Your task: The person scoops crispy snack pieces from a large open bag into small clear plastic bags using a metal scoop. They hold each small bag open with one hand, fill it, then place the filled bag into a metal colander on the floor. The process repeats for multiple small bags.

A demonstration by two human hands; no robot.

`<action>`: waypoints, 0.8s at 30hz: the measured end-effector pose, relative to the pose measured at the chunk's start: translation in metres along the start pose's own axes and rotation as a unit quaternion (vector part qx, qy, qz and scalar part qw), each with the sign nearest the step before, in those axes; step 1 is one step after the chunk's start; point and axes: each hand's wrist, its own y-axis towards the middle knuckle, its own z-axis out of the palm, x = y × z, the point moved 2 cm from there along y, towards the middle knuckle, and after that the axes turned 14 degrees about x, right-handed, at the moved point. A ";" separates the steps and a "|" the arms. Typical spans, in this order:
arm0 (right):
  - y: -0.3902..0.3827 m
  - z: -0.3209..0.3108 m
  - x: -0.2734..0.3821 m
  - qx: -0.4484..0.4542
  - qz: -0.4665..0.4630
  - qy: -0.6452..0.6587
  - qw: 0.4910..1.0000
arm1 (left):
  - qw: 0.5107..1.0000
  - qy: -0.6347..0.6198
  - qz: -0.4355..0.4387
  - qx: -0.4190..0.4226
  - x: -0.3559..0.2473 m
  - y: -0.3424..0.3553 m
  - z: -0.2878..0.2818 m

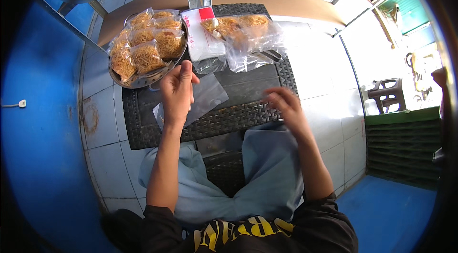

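Clear bag (pixel 210 92), bare tabletop (pixel 253 82) beside, woven edge (pixel 234 118)

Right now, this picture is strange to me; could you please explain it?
No machine: the left hand and right hand are a person's own. A wide camera on that person's head looks down, so straight edges bend. On the dark woven table, a round metal tray holds clear packets of golden, stringy food. Beside it lie a white and red package and another clear bag of food. The left hand is over a flat clear bag; I cannot tell whether it grips it. The right hand looks empty.
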 end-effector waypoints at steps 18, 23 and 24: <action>0.033 0.003 -0.019 -0.062 0.173 -0.384 0.905 | 0.880 0.429 0.131 0.156 0.003 -0.012 0.001; 0.013 -0.052 -0.017 -0.223 0.351 -0.422 0.806 | 0.807 0.559 -0.011 0.187 0.022 -0.016 -0.002; 0.012 -0.056 -0.014 -0.200 0.312 -0.428 0.824 | 0.817 0.541 -0.016 0.197 0.023 -0.013 -0.003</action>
